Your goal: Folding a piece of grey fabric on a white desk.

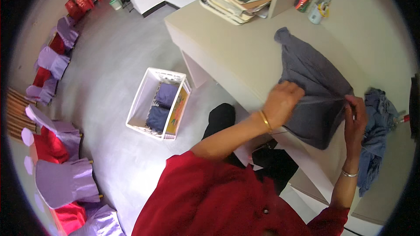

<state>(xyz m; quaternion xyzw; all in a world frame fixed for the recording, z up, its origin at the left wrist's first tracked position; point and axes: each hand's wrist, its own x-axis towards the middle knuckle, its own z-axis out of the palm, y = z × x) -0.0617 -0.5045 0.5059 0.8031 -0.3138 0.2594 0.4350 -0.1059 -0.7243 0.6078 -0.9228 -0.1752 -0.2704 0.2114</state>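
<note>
A dark grey cloth garment [315,65] is spread on and over the front of the light-coloured desk [223,49]. My left hand [284,100], with a gold bracelet at the wrist, grips its near left edge in a closed fist. On the opposite side, my right hand [355,113] pinches the cloth between thumb and fingers, and a crease runs across it between both hands. The garment's narrower end points to the back of the desk. Just right of my right hand lies a crumpled blue garment [375,137], which looks like denim.
A white plastic crate [136,105] with folded dark cloths [159,116] stands on the floor left of the desk. Stacked books and papers [236,0], a pencil holder [303,1] and a white cup [316,14] occupy the desk's back. Purple-covered chairs [55,183] line the left wall.
</note>
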